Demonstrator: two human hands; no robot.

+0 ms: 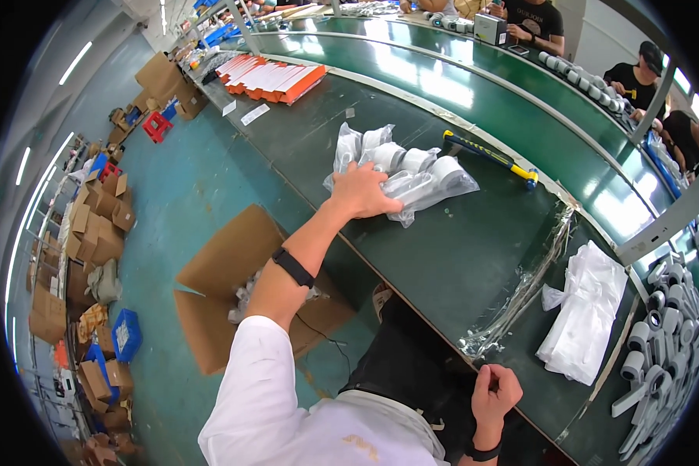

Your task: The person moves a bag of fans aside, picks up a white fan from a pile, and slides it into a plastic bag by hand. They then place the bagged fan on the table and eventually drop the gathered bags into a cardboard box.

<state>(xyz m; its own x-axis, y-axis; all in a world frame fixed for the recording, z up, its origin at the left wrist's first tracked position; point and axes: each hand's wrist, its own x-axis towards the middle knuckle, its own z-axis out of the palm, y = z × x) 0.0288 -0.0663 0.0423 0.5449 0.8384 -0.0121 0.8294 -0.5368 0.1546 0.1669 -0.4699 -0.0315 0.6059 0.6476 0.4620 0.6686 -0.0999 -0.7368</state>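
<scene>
Several white devices with round heads (446, 168), wrapped in clear plastic bags, lie in a row on the dark green table (412, 260). My left hand (359, 193) reaches over the left part of this row, fingers spread and bent around the bagged devices. At the table's near edge is my right hand (497, 392), its fingers curled in and the thumb pressed to them. Whatever those fingers may hold is hidden. Just behind the bagged row lies a hammer (493, 158) with a yellow and black handle.
A stack of white plastic bags (586, 311) lies on the right, beside piled grey-white handled devices (664, 346). Orange and white flat boxes (270, 78) sit farther left. Below the table edge stands an open carton (210, 330). Beyond runs a green conveyor (435, 66) with people along it.
</scene>
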